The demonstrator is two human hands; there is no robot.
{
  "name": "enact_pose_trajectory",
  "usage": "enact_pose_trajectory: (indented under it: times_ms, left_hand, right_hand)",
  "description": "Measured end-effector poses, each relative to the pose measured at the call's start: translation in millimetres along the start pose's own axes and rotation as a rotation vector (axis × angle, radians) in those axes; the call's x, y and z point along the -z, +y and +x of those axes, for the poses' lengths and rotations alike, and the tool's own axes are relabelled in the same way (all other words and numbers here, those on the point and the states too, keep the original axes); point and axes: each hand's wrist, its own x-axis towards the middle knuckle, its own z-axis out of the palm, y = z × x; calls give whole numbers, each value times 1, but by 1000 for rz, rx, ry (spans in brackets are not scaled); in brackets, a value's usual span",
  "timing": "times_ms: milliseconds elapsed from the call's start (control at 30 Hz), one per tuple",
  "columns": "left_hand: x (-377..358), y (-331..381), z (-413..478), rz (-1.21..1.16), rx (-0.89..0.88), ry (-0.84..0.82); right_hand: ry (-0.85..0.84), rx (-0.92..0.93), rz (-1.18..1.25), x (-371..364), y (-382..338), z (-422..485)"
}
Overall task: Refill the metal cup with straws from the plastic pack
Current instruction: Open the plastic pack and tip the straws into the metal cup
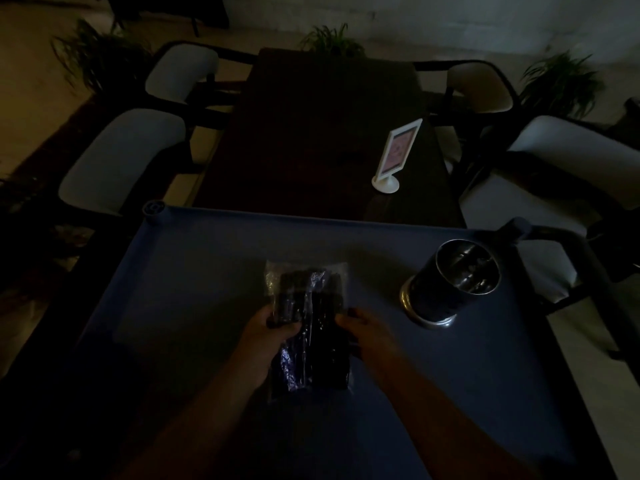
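The scene is dim. A clear plastic pack (308, 306) of dark straws lies lengthwise over the middle of the blue cart top (194, 271). My left hand (268, 336) grips its left side and my right hand (363, 332) grips its right side, both around the pack's middle. A shiny metal cup (453, 282) stands upright to the right of the pack, apart from both hands. I cannot tell what is inside the cup.
Beyond the cart stretches a dark wooden table (311, 133) with a white framed sign stand (396, 157). Light-cushioned chairs (121, 161) flank the table on both sides. Potted plants (332, 39) stand at the back.
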Motion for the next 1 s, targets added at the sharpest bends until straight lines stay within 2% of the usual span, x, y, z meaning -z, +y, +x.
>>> enact_pose_trajectory:
  times_ms: [133,467,767,1000]
  left_hand:
    - [2,1,-5,-92,-9,-39]
    - [6,15,-19,-231,10,-193]
    - [7,24,-29,-328,42,-225]
    - [5,33,-45,-323,81,-354]
  right_hand:
    - [4,39,13,3,-2,-4]
    - [-142,27,165,6,-12,-21]
    - [-167,115,147,6,-26,-40]
    - [-180,178,111,9,-42,-55]
